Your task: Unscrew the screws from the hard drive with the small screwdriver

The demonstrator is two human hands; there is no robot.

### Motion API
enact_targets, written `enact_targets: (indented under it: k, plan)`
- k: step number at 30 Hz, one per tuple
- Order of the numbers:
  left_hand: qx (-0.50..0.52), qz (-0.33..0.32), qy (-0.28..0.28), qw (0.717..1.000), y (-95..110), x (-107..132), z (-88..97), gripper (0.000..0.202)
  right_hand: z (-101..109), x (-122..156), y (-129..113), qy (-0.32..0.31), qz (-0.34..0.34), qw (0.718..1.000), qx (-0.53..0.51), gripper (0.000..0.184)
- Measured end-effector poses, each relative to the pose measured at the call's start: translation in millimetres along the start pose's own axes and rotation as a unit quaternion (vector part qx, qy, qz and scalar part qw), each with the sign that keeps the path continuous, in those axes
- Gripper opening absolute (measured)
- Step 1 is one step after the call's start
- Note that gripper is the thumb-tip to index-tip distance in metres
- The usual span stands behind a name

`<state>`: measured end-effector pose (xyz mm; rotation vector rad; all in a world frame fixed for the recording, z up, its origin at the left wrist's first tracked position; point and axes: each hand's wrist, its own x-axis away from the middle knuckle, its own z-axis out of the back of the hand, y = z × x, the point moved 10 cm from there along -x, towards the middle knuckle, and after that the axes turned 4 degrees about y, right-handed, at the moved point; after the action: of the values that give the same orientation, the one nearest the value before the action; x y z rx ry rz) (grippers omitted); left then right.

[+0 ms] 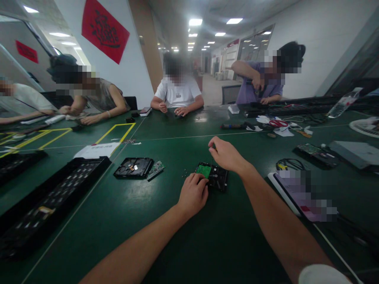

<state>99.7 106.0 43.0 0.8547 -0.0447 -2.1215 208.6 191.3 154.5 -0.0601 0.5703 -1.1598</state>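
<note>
A black hard drive (217, 177) with a green circuit board (204, 170) on top lies on the dark green table (189, 236) in front of me. My left hand (193, 194) rests at its near edge, fingers curled against the green board. My right hand (226, 154) hovers just over the drive's far side with fingers pinched together; what they hold is too small to see. A few tiny screws (185, 172) lie left of the drive.
A second opened drive (134, 167) with a loose green board (156, 169) lies to the left. Long black trays (44, 201) run along the left edge. A phone (299, 193) and cables sit right. Several other people work at the far side.
</note>
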Motion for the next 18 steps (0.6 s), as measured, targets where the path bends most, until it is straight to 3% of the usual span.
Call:
enact_targets:
  k: [6, 18]
  plan:
    - [-0.005, 0.001, -0.001, 1.000, 0.5, -0.3, 0.0, 0.024, -3.6, -0.2, -11.5, -0.006, 0.075, 0.997, -0.035, 0.017]
    - [0.000, -0.002, -0.001, 1.000, -0.4, 0.2, 0.2, 0.025, -7.3, 3.4, 0.2, -0.048, -0.006, 0.995, -0.083, 0.028]
